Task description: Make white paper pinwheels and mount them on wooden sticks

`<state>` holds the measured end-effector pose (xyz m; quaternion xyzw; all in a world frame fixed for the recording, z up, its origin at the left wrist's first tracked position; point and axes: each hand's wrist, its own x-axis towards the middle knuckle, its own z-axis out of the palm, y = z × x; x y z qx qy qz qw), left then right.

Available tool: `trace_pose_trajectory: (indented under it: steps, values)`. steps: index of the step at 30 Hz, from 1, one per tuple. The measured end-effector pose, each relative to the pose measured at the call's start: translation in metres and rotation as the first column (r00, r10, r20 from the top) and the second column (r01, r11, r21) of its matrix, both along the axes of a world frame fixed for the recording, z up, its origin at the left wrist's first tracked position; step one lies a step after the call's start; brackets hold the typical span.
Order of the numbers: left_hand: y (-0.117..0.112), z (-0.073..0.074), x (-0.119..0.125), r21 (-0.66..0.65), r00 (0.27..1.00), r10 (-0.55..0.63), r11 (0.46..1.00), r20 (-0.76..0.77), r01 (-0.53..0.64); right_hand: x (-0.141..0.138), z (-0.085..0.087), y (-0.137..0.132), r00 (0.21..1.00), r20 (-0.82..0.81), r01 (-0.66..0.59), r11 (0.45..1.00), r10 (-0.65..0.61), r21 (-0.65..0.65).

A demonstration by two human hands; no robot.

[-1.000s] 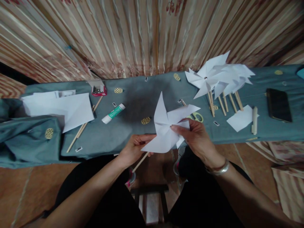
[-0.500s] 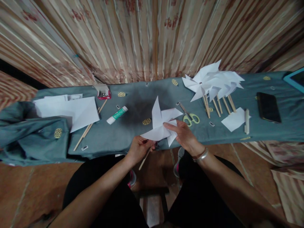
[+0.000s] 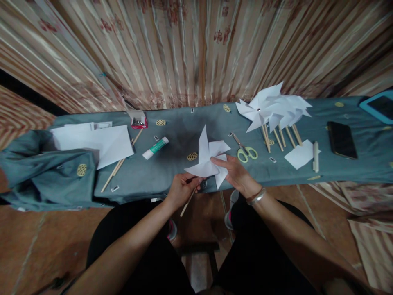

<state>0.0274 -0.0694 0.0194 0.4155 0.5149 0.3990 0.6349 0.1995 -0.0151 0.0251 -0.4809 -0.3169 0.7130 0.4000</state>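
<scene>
Where visible, stick [image 3: 187, 204] diagonally down-left

The left arm [image 3: 138, 241] comes up from the lower left of the frame, and the right arm [image 3: 288, 227] from the lower right. Both are bare. The left hand [image 3: 183, 188] is curled up, pinching tight near the middle. The right hand [image 3: 236, 172] is a bit higher, with its thumb [image 3: 221, 162] pointing left. The hands are near each other, but not touching.
</scene>
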Motion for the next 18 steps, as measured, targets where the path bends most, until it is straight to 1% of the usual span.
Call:
trace_pose_trajectory:
  steps: [4,10,14,18]
  values:
    - [0.0,0.001,0.001,-0.018,1.0,0.006,1.0,0.022,-0.005,-0.001,0.004,-0.001,1.0,-0.014,0.024,1.0,-0.024,0.01]
    - [0.001,0.002,0.002,-0.03,0.999,0.02,0.999,0.046,-0.019,0.0,0.011,-0.001,0.998,-0.057,-0.002,0.999,0.0,-0.034]
    - [0.0,0.002,0.001,-0.031,0.999,0.02,0.999,0.043,-0.018,0.0,0.011,0.0,0.999,-0.053,-0.011,0.998,0.008,-0.056]
    - [0.0,0.0,0.0,-0.022,0.999,0.023,1.0,0.031,-0.022,-0.001,0.01,-0.001,0.999,-0.04,-0.003,0.999,0.002,-0.036]
